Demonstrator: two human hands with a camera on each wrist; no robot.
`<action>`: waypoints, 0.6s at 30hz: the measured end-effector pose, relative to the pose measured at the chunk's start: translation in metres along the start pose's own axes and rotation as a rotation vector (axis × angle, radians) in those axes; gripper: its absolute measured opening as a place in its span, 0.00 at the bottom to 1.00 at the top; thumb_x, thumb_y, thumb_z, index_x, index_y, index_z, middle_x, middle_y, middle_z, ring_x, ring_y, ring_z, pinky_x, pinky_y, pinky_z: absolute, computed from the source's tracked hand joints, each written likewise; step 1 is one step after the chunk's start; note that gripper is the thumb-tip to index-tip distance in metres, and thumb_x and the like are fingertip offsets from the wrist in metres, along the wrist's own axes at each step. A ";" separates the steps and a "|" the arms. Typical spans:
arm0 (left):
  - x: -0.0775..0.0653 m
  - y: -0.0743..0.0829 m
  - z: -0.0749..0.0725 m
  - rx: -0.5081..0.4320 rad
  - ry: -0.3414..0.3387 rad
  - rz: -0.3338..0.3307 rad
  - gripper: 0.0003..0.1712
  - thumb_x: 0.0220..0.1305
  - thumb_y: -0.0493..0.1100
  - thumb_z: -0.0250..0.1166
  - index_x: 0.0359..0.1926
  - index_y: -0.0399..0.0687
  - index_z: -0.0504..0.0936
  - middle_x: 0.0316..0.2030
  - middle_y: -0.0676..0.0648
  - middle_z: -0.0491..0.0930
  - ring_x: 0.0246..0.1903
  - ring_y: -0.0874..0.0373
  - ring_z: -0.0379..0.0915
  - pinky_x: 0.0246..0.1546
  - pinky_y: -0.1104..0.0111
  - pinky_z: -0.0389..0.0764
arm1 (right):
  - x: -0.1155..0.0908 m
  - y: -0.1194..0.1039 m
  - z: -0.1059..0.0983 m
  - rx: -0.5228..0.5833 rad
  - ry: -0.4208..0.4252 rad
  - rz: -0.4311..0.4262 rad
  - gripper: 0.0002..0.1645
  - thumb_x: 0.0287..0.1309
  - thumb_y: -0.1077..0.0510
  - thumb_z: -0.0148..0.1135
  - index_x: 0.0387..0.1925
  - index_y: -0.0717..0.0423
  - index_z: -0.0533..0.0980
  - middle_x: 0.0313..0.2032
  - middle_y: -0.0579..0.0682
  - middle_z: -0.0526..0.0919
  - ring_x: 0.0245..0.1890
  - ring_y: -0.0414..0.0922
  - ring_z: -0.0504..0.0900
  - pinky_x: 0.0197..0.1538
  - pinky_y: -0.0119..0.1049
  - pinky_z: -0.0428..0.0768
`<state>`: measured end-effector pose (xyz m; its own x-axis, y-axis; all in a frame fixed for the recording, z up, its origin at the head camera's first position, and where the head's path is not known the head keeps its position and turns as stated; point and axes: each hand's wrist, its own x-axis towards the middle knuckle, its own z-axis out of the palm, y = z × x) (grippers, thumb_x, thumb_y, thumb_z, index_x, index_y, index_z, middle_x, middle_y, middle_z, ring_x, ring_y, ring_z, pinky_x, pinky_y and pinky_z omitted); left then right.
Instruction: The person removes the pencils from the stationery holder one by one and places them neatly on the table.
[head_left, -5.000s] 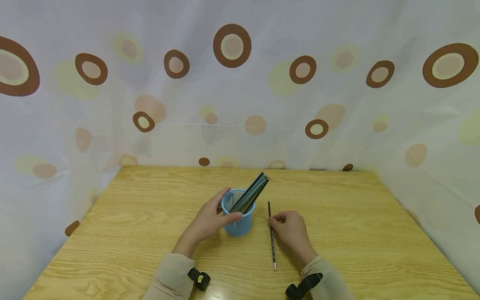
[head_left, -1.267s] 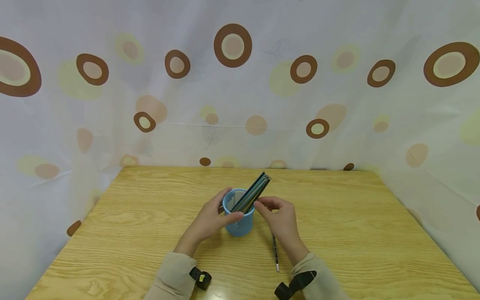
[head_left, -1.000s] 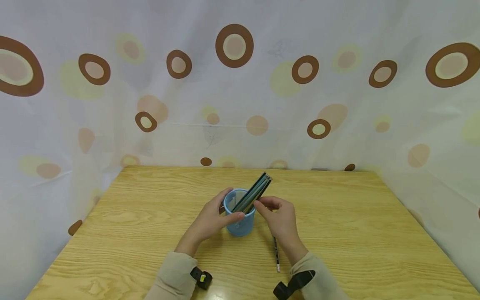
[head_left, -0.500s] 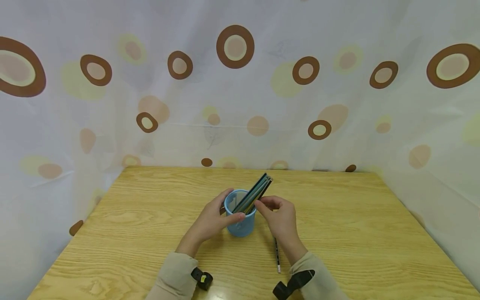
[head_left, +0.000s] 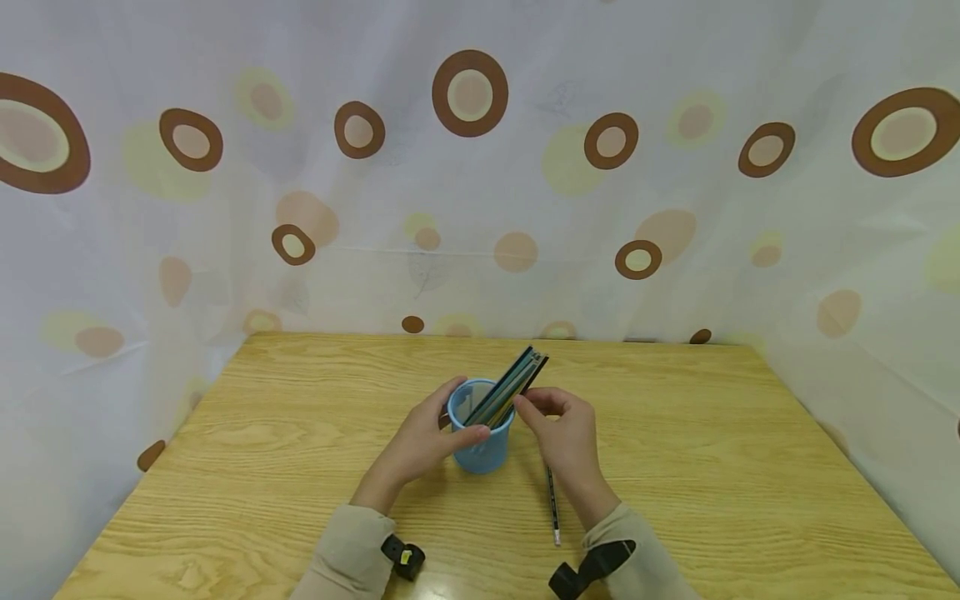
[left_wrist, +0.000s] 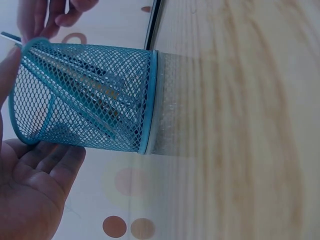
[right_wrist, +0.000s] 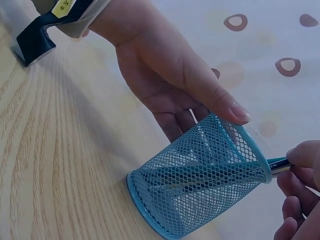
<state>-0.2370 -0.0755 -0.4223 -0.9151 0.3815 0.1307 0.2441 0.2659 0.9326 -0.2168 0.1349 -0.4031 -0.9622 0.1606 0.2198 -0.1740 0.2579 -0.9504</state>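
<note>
A light-blue mesh pen holder [head_left: 480, 457] stands on the wooden table with several pencils [head_left: 501, 393] leaning to the right in it. My left hand [head_left: 420, 443] grips it round the rim, thumb on the near side and fingers behind. At the right of the rim my right hand [head_left: 568, 429] pinches a dark pencil [right_wrist: 279, 163] between thumb and index finger; its lower part is inside the mesh. On the table to the right lies a black pencil [head_left: 553, 504] with a pale end, partly hidden by my right hand. Through the mesh [left_wrist: 95, 100], the left wrist view shows the slanted pencils.
The wooden table [head_left: 300, 400] reaches back to a patterned curtain [head_left: 465, 183], which also hangs along both sides. Black camera mounts sit on both wrists, the left one [head_left: 405, 558] and the right one [head_left: 588, 569].
My right hand has left the pencil on the table and come up to the holder's rim. In the last half second it shifts slightly up and right, and the dark pencil parts from the bundle.
</note>
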 end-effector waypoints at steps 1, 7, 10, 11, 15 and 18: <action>0.000 -0.001 0.000 0.000 0.002 0.006 0.51 0.61 0.51 0.72 0.77 0.48 0.53 0.69 0.42 0.65 0.69 0.42 0.59 0.67 0.47 0.62 | 0.000 -0.001 0.000 0.004 0.000 -0.001 0.08 0.60 0.55 0.70 0.36 0.57 0.85 0.34 0.51 0.83 0.38 0.47 0.78 0.36 0.36 0.77; 0.000 -0.001 0.000 0.017 0.001 0.011 0.52 0.59 0.57 0.72 0.77 0.50 0.54 0.68 0.45 0.66 0.68 0.45 0.61 0.67 0.49 0.64 | 0.000 -0.003 -0.005 0.025 0.015 -0.017 0.08 0.60 0.56 0.71 0.36 0.58 0.85 0.34 0.52 0.84 0.38 0.47 0.79 0.35 0.34 0.78; 0.000 -0.001 0.000 0.027 -0.001 0.003 0.53 0.59 0.59 0.71 0.77 0.50 0.54 0.68 0.45 0.66 0.68 0.44 0.61 0.67 0.50 0.64 | 0.000 -0.005 -0.008 0.040 0.021 -0.024 0.10 0.59 0.55 0.71 0.36 0.58 0.85 0.35 0.52 0.84 0.39 0.46 0.79 0.35 0.33 0.78; 0.000 -0.001 0.000 0.028 -0.001 -0.001 0.53 0.59 0.59 0.71 0.77 0.51 0.54 0.68 0.46 0.66 0.68 0.45 0.61 0.67 0.50 0.65 | 0.000 -0.006 -0.010 0.046 0.022 -0.024 0.10 0.59 0.55 0.71 0.36 0.59 0.85 0.35 0.52 0.84 0.39 0.46 0.79 0.36 0.33 0.78; -0.001 -0.001 0.000 0.029 0.003 -0.007 0.53 0.58 0.60 0.71 0.77 0.52 0.54 0.68 0.46 0.66 0.68 0.45 0.61 0.67 0.50 0.65 | -0.001 -0.010 -0.013 0.073 0.022 -0.023 0.11 0.59 0.54 0.71 0.37 0.59 0.85 0.36 0.53 0.85 0.40 0.47 0.79 0.37 0.34 0.77; -0.001 -0.002 0.000 0.030 0.006 0.001 0.53 0.59 0.59 0.72 0.77 0.51 0.54 0.68 0.46 0.66 0.68 0.45 0.61 0.67 0.50 0.65 | -0.003 -0.014 -0.016 0.087 0.021 -0.020 0.13 0.59 0.53 0.71 0.37 0.60 0.85 0.36 0.53 0.85 0.40 0.46 0.79 0.36 0.33 0.77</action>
<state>-0.2366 -0.0765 -0.4238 -0.9169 0.3763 0.1333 0.2541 0.2925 0.9219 -0.2083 0.1460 -0.3874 -0.9539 0.1766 0.2427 -0.2115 0.1781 -0.9610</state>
